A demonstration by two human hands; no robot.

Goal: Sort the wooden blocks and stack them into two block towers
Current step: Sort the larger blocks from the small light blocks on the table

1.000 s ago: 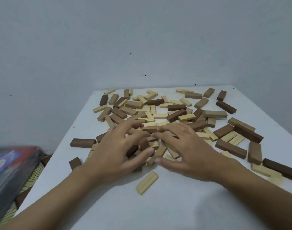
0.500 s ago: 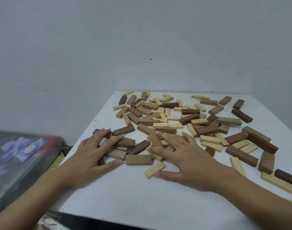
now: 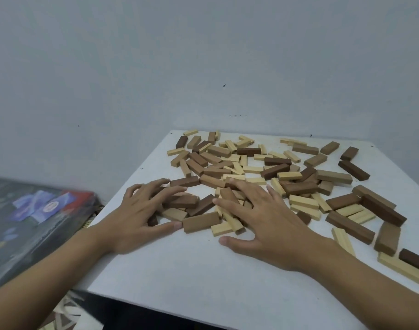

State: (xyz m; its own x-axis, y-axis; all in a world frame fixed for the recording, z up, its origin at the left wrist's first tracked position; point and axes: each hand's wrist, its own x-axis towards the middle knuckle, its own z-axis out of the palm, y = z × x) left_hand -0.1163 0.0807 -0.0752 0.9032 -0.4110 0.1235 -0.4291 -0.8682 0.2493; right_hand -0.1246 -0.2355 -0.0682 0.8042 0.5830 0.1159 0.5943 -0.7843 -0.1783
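wooden blocks (image 3: 251,167): pale, mid-brown and dark-brown, loose and criss-crossed over the far and right parts of the white table (image 3: 191,282); many overlap, and a few lie apart near the table's right edge.

left hand (image 3: 137,215): flat at the table's left side, fingers spread and slightly bent over a clump of brown blocks. its thumb tip rests on the tabletop and touches the end of a mid-brown block (image 3: 201,221). it grips nothing.

right hand (image 3: 270,220): flat near the table's middle, fingers splayed on top of pale and brown blocks, thumb on bare tabletop. it grips nothing.

flat box (image 3: 37,210): beyond the table's left edge and lower, dark with blue and red print; lettering too blurred to read.

wall (image 3: 203,55): plain grey, behind the table's far edge.

patterned floor covering (image 3: 65,315): below the table's near left corner.

open room: bare tabletop between the forearms, reaching the table's near edge. the left forearm crosses the table's left edge.
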